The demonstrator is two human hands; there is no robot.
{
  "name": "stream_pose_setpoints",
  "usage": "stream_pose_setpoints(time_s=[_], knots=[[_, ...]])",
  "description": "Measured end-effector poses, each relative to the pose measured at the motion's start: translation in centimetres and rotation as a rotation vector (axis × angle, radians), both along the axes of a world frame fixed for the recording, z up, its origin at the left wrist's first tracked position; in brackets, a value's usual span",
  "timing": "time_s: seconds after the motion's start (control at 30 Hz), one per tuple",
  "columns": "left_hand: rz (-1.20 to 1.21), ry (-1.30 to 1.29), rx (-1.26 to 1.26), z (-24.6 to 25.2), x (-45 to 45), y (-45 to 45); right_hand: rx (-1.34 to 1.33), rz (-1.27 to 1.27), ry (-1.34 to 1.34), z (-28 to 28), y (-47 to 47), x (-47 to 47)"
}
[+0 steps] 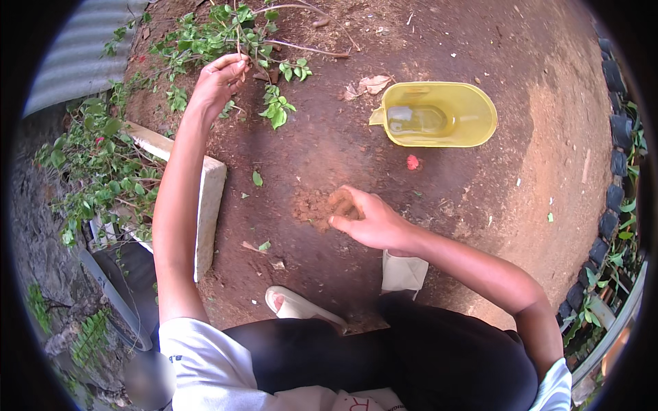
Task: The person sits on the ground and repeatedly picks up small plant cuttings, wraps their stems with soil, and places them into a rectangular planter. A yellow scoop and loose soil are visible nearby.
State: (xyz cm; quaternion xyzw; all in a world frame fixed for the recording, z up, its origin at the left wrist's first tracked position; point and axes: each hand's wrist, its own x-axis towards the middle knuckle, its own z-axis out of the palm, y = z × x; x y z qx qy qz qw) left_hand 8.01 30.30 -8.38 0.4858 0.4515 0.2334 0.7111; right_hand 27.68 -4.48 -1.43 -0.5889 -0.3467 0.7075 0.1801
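Observation:
My left hand [221, 79] is stretched forward at the upper left. Its thumb and fingers pinch a thin woody stem [238, 36] beside leafy cut branches [205, 46] on the ground. My right hand [378, 218] is low over a small patch of loose brown soil [311, 205] in front of me. Mud coats its curled fingers, and a gap shows between thumb and forefinger. Whether soil is held in the hidden palm is unclear.
A yellow plastic scoop [473, 115] with a little water stands on the dirt, near a red flower [412, 162] and dry leaves [374, 83]. A pale slab [209, 221] and leafy plant [103, 149] are at left. Dark edging blocks [621, 131] line the right. Pale slippers [295, 304] are below.

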Motion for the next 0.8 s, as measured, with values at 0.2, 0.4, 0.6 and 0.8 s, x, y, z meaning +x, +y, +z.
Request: stream_pose_setpoints(time_s=[0.2, 0.4, 0.6, 0.8], knots=[[0.098, -0.071, 0.143, 3.6, -0.9, 0.9, 0.053, -0.068, 0.004, -0.4, 0.3, -1.5], [0.034, 0.401, 0.380, 4.3, -1.0, 1.7, 0.079, -0.033, -0.028, 0.7, 0.5, -3.1], [-0.212, 0.642, 0.365, 2.3, -2.1, 1.6, 0.014, 0.002, -0.006, 1.2, 0.1, -3.4], [-0.227, 0.667, 0.589, 2.9, -2.5, 1.5, 0.026, 0.000, -0.015, 1.4, -0.1, -3.2]])
